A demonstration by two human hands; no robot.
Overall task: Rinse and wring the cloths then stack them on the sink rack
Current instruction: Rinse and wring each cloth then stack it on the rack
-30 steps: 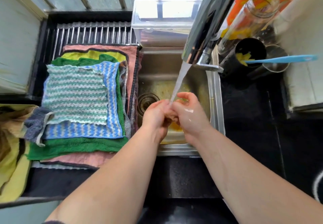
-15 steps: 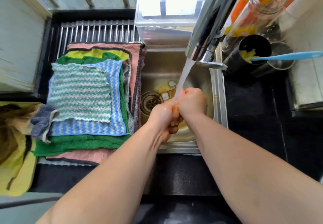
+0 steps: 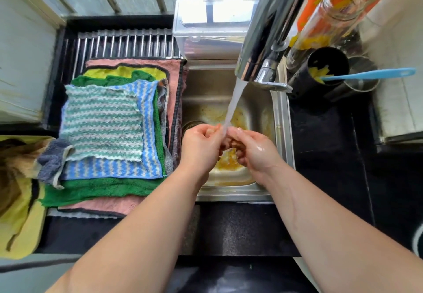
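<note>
Several cloths lie stacked flat on the steel sink rack at the left: a teal-and-white zigzag cloth on top, then a blue striped cloth, a green cloth, a yellow-green one and a pink one at the bottom. A grey cloth hangs off the stack's left edge. Over the sink, my left hand and my right hand meet with curled fingers under the water stream from the tap. I see no cloth in either hand.
A yellow cloth lies bunched at the far left. A clear plastic box stands behind the sink. Right of the tap are a glass bottle and a black cup holding a blue-handled tool. Dark counter lies to the right.
My hands keep rubbing together under the running water; the right hand has turned from a fist on top to lying beside the left. The cloth stack has not moved.
</note>
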